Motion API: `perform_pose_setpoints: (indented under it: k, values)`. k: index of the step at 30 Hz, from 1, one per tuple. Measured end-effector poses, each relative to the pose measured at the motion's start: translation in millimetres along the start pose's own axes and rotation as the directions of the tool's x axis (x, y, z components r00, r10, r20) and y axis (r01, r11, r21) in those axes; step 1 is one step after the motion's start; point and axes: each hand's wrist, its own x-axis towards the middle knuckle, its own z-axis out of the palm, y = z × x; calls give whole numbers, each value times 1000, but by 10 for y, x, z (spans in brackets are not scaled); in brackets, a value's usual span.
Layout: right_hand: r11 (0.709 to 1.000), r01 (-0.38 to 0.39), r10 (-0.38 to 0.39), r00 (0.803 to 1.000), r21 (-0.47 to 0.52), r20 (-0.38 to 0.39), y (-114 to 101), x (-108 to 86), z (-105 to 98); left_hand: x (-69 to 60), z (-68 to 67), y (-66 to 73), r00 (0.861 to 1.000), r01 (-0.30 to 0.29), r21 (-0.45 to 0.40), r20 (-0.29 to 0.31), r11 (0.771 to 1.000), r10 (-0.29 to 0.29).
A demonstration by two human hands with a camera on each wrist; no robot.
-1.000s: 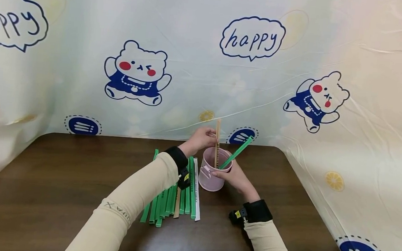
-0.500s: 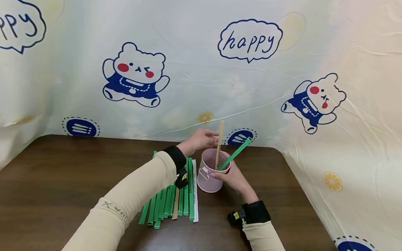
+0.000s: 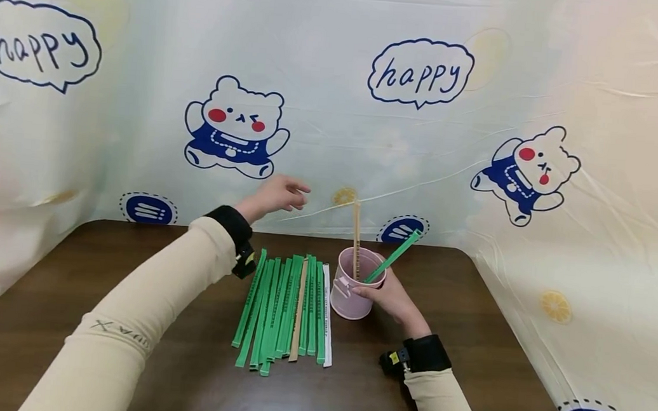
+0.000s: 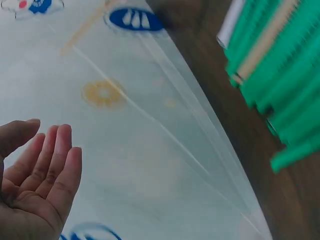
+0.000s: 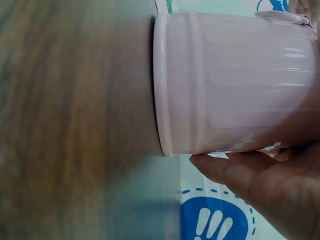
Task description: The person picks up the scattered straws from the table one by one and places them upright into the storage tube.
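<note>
My right hand [image 3: 396,297] grips a small pink bucket [image 3: 349,301] that stands on the table, its thumb over the near rim. One tan wrapped stick [image 3: 356,239] stands nearly upright in the bucket, and a green wrapped stick [image 3: 394,256] leans out to the right. The right wrist view shows the bucket wall [image 5: 245,75] close up, with fingers along its side. My left hand [image 3: 277,194] is raised beyond the table's back edge, holding nothing. In the left wrist view its fingers [image 4: 62,187] are loosely extended.
Left of the bucket lies a row of several green wrapped sticks [image 3: 267,309], with one tan stick [image 3: 298,311] and a white one [image 3: 327,320] among them. A printed cloth [image 3: 324,103] hangs behind the brown table [image 3: 143,320].
My left hand has let go of the tan stick, which stays in the bucket, and has moved left and up. My right hand keeps holding the bucket.
</note>
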Motion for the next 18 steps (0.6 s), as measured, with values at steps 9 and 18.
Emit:
perform_pose_setpoints:
  k: [9, 18]
  values:
    - [1000, 9, -9, 1000, 24, 4, 20, 0, -22, -218, -163, -576, 997, 77, 59, -27, 995, -75]
    - [999, 7, -7, 1000, 36, 4, 9, -6, -6, -278, -75, -1002, 973, 229, 65, -1, 971, -229]
